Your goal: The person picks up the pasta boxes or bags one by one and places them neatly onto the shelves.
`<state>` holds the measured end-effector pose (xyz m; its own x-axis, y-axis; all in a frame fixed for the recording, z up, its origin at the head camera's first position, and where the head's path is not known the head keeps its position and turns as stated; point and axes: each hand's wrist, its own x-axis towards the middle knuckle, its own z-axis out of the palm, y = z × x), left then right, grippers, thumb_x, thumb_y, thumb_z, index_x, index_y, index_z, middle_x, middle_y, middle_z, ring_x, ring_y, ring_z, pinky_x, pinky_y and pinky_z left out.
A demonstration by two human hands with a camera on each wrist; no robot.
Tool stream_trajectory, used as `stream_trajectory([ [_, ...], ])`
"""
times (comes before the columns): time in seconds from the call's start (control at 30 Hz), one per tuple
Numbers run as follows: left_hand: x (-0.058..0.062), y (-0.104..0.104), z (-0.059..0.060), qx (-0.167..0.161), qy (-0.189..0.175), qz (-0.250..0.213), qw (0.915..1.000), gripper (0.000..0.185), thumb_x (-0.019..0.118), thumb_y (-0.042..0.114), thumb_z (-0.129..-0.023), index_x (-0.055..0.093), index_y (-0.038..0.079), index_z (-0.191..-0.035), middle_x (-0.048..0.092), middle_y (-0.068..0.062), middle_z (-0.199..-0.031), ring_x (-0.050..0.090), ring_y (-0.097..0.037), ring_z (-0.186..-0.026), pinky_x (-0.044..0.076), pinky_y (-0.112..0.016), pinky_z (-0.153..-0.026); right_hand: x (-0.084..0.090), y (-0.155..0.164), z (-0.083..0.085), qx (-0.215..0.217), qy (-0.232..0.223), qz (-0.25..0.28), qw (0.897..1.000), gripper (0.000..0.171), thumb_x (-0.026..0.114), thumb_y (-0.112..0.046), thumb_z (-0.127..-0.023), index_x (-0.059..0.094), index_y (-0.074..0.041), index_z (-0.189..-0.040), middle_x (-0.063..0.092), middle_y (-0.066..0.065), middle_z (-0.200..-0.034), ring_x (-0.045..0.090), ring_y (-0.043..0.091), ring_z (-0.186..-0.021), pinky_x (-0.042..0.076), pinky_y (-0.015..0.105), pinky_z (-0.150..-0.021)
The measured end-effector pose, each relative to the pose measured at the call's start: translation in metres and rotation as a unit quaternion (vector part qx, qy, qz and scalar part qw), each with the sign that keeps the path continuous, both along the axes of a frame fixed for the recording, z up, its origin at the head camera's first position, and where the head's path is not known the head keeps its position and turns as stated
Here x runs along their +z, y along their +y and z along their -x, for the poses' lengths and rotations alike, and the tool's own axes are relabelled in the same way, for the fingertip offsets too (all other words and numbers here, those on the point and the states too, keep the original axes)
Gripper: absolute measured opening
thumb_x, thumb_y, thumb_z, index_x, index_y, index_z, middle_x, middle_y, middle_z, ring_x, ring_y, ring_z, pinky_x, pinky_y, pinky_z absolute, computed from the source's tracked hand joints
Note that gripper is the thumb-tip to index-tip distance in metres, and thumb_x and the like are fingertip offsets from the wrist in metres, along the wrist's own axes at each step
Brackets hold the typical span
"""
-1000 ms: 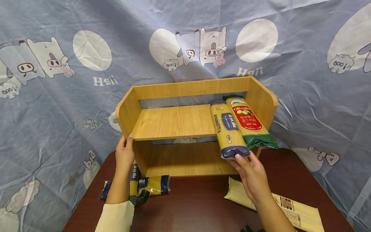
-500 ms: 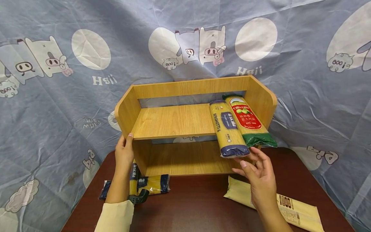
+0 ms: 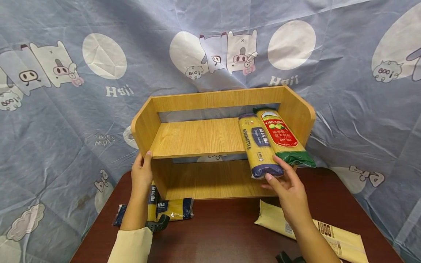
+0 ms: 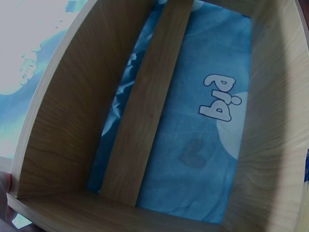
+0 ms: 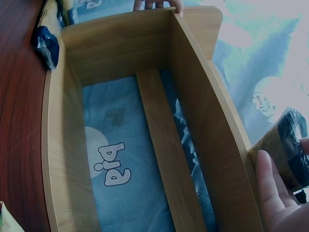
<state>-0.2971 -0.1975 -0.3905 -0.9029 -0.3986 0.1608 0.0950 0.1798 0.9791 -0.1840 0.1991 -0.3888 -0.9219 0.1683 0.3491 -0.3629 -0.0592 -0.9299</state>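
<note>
My left hand (image 3: 142,171) grips the left end of a two-tier wooden shelf (image 3: 194,137), thumb on its front edge. In the left wrist view only some fingers show at the lower left. On the upper tier's right side lies a yellow La Sicilia spaghetti pack (image 3: 258,146), its blue near end jutting past the front edge. My right hand (image 3: 291,193) holds that end, thumb at the front and index finger on the top right; other fingers are partly hidden below. Beside it, against the right side panel, lies a green-ended Olivoilà spaghetti pack (image 3: 279,133).
Behind the left forearm, La Sicilia packs (image 3: 175,209) lie on the dark red table (image 3: 217,233). A cream-coloured packet (image 3: 345,237) lies at the right, partly beneath the right forearm. Patterned blue cloth (image 3: 210,22) hangs behind the shelf.
My right hand let go of the La Sicilia pack's end half a second ago, drew slightly back, and now holds it again with the index finger higher up. The left hand stays put.
</note>
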Motion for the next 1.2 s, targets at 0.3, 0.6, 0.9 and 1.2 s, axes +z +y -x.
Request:
stream_trajectory([
  [0.3, -0.002, 0.000, -0.001, -0.010, 0.008, -0.006, 0.9999, 0.055, 0.049, 0.053, -0.103, 0.046, 0.030, -0.152, 0.053, -0.013, -0.149, 0.051, -0.034, -0.133, 0.039, -0.055, -0.114, -0.003, -0.009, 0.013, -0.018, 0.017, 0.044, 0.999, 0.057, 0.064, 0.003, -0.095, 0.048, -0.007, -0.149, 0.057, 0.007, -0.125, 0.069, 0.011, -0.100, 0.061, 0.027, -0.075],
  [0.6, -0.001, 0.001, -0.002, -0.012, 0.005, -0.008, 0.9999, 0.055, 0.049, 0.053, -0.103, 0.047, 0.029, -0.152, 0.053, -0.014, -0.148, 0.051, -0.034, -0.132, 0.038, -0.055, -0.113, 0.000, -0.017, 0.025, -0.063, 0.003, 0.057, 0.996, 0.052, 0.065, -0.002, -0.096, 0.053, -0.012, -0.146, 0.051, 0.007, -0.128, 0.067, 0.017, -0.095, 0.061, 0.025, -0.072],
  [0.9, -0.003, 0.001, 0.000, -0.006, 0.007, -0.002, 1.0000, 0.055, 0.049, 0.054, -0.103, 0.048, 0.027, -0.151, 0.054, -0.015, -0.147, 0.052, -0.034, -0.130, 0.039, -0.054, -0.112, 0.003, -0.016, 0.033, -0.099, 0.004, -0.010, 0.995, 0.053, 0.066, -0.014, -0.099, 0.050, -0.026, -0.148, 0.055, 0.003, -0.125, 0.069, 0.009, -0.080, 0.060, 0.025, -0.070],
  [1.2, -0.002, 0.000, 0.000, -0.006, 0.009, 0.002, 0.9999, 0.057, 0.049, 0.055, -0.102, 0.047, 0.028, -0.152, 0.052, -0.015, -0.149, 0.050, -0.034, -0.133, 0.038, -0.055, -0.114, -0.001, -0.017, 0.040, -0.126, 0.017, -0.028, 0.991, 0.052, 0.067, -0.016, -0.098, 0.053, -0.028, -0.146, 0.064, 0.000, -0.113, 0.075, 0.006, -0.081, 0.059, 0.024, -0.065],
])
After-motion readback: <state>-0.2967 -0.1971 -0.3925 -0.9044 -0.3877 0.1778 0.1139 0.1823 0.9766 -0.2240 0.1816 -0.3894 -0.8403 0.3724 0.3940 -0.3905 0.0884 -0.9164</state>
